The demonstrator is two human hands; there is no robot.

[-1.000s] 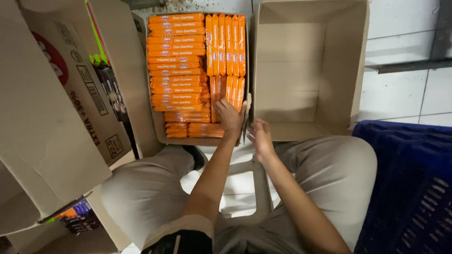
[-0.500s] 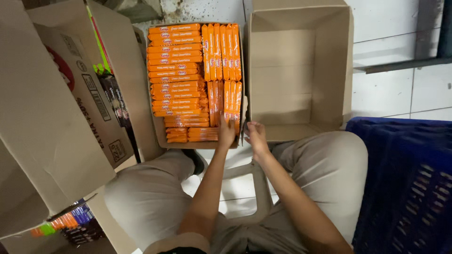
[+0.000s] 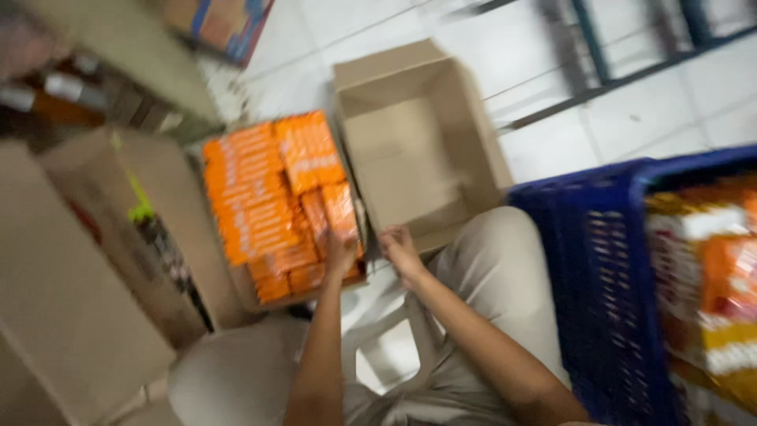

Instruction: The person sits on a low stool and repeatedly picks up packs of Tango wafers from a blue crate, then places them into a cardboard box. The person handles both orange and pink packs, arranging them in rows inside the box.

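The picture is blurred by head motion. A cardboard box packed with orange packets [image 3: 268,205] stands on the floor in front of my knees. My left hand [image 3: 341,252] rests on the packets at the box's near right corner. My right hand [image 3: 400,246] is just beside it, fingers curled at the near edge of an empty brown carton [image 3: 410,150] that stands to the right of the full box. Whether either hand grips anything is lost in the blur.
A blue plastic crate [image 3: 599,300] stands by my right knee, holding orange and yellow packets [image 3: 725,276]. Large cardboard boxes [image 3: 87,260] crowd the left side. White tiled floor [image 3: 568,118] and a dark metal frame lie beyond the cartons.
The view has swung to the right and tilted, bringing the blue crate's contents into sight. Both hands stay at the near edge where the two cartons meet.
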